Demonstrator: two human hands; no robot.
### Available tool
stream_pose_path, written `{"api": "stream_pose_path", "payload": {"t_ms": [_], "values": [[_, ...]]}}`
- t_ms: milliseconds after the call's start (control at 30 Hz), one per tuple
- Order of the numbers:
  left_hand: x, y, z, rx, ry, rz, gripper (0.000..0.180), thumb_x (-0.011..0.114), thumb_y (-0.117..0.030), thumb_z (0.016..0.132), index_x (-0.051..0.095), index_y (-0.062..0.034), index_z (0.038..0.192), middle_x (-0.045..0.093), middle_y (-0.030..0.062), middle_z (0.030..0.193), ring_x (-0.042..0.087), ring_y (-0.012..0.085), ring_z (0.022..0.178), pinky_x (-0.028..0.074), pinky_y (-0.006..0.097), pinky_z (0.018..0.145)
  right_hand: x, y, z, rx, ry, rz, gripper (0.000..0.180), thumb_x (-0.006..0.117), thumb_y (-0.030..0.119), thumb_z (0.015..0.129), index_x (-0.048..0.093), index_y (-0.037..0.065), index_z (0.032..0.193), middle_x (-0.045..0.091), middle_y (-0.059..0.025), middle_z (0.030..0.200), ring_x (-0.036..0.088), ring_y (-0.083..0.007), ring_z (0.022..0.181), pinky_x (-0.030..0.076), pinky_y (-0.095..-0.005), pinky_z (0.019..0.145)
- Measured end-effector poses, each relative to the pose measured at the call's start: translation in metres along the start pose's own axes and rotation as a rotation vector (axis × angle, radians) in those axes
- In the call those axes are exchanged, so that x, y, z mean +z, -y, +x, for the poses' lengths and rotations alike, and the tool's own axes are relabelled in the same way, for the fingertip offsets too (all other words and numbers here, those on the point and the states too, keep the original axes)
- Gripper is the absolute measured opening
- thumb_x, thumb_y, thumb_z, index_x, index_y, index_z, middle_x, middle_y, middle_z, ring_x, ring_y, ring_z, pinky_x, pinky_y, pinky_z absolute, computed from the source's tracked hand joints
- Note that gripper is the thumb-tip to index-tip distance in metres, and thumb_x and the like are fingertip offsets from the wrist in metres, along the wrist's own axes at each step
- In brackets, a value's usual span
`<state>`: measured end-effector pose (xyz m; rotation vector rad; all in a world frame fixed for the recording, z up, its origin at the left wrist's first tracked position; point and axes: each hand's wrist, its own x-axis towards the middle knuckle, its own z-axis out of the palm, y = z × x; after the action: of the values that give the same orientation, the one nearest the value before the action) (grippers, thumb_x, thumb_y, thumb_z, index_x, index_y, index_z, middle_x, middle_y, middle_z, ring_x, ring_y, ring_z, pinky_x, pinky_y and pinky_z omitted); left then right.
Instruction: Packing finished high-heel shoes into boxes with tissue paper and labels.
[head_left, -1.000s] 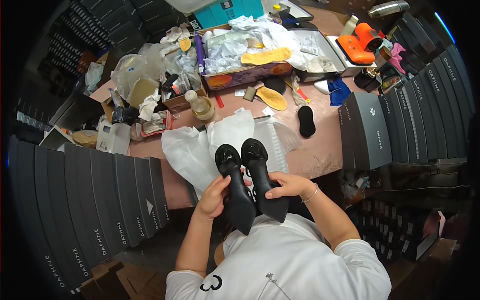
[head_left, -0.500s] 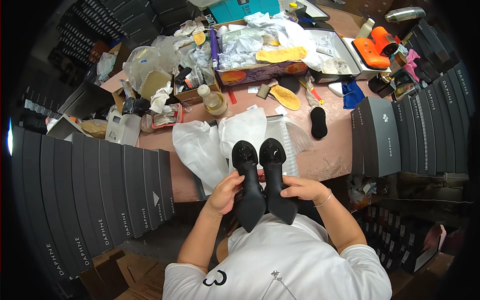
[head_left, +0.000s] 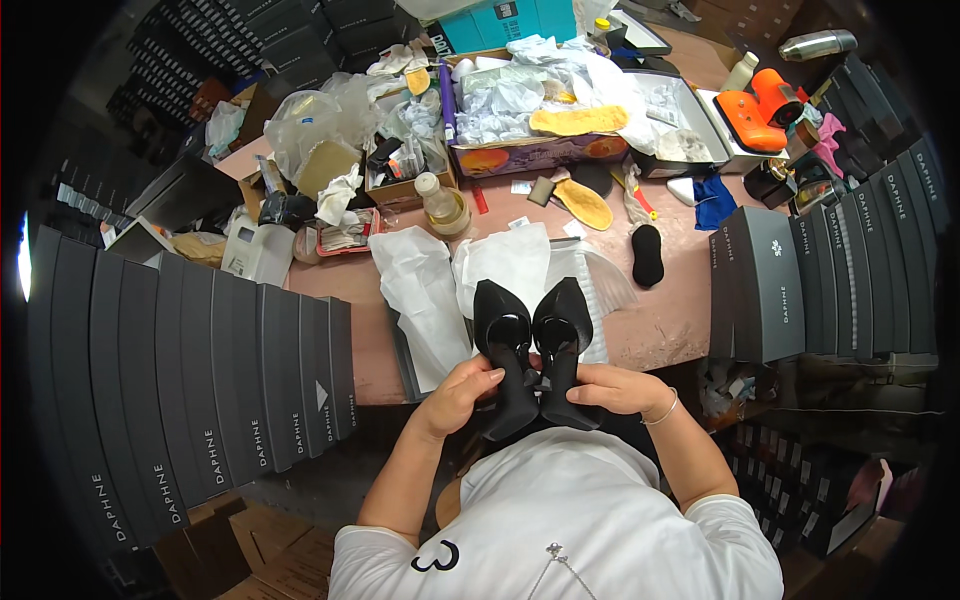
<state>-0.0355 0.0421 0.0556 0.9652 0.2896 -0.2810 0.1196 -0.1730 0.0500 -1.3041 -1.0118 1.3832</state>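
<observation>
A pair of black high-heeled shoes is held side by side in front of my chest, above the table's near edge. My left hand [head_left: 455,398] is closed round the side of the left shoe [head_left: 512,385], thumb on top. The right shoe [head_left: 562,375] is gripped the same way by my right hand [head_left: 622,390], which wears a bracelet at the wrist. Their heel ends point away from me, and glossy black surfaces show there. My fingertips beneath the shoes are mostly hidden. Just beyond lies an open grey shoebox [head_left: 404,352] with white tissue paper [head_left: 420,300] spilling over it.
Grey shoeboxes stand in rows at left [head_left: 235,360] and right [head_left: 760,290]. Farther back are a bottle of yellowish liquid [head_left: 445,210], a carton filled with crumpled paper [head_left: 540,155], yellow insoles [head_left: 583,204], a black oval pad [head_left: 647,255] and an orange device [head_left: 755,115].
Both shoes have tilted in my hands: the soles faced up before, and now the heel ends and glossy parts show more. My hands keep their grip with a slight shift. The view has moved slightly.
</observation>
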Motion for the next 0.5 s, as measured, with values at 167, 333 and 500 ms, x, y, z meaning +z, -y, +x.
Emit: {"api": "stream_pose_path", "payload": {"t_ms": [167, 333, 500], "values": [[0.007, -0.006, -0.003, -0.015, -0.031, -0.060, 0.036, 0.048, -0.024, 0.099, 0.051, 0.0028, 0.122, 0.059, 0.0065, 0.114, 0.057, 0.0118, 0.101, 0.045, 0.027, 0.090, -0.003, 0.009, -0.002, 0.097, 0.053, 0.068, 0.044, 0.046, 0.019, 0.096, 0.044, -0.004, 0.132, 0.056, -0.0096, 0.119, 0.050, -0.0164, 0.109, 0.038, -0.0304, 0.098], [0.000, 0.003, 0.002, 0.024, -0.081, -0.157, 0.036, 0.053, -0.023, 0.097, 0.050, 0.0017, 0.124, 0.060, 0.0114, 0.119, 0.060, 0.0161, 0.104, 0.047, 0.031, 0.092, -0.003, 0.002, 0.003, 0.063, 0.059, 0.310, 0.057, 0.049, 0.028, 0.098, 0.032, -0.006, 0.142, 0.053, -0.0132, 0.128, 0.048, -0.0199, 0.120, 0.033, -0.0314, 0.105], [0.006, 0.004, 0.007, 0.084, -0.103, -0.104, 0.036, 0.056, -0.022, 0.096, 0.048, 0.0005, 0.123, 0.060, 0.0145, 0.117, 0.060, 0.0230, 0.107, 0.050, 0.035, 0.091, -0.009, -0.016, 0.002, 0.059, -0.101, 0.305, 0.052, 0.049, 0.030, 0.099, 0.039, -0.003, 0.138, 0.056, -0.0089, 0.121, 0.052, -0.0161, 0.112, 0.039, -0.0302, 0.099]]}}
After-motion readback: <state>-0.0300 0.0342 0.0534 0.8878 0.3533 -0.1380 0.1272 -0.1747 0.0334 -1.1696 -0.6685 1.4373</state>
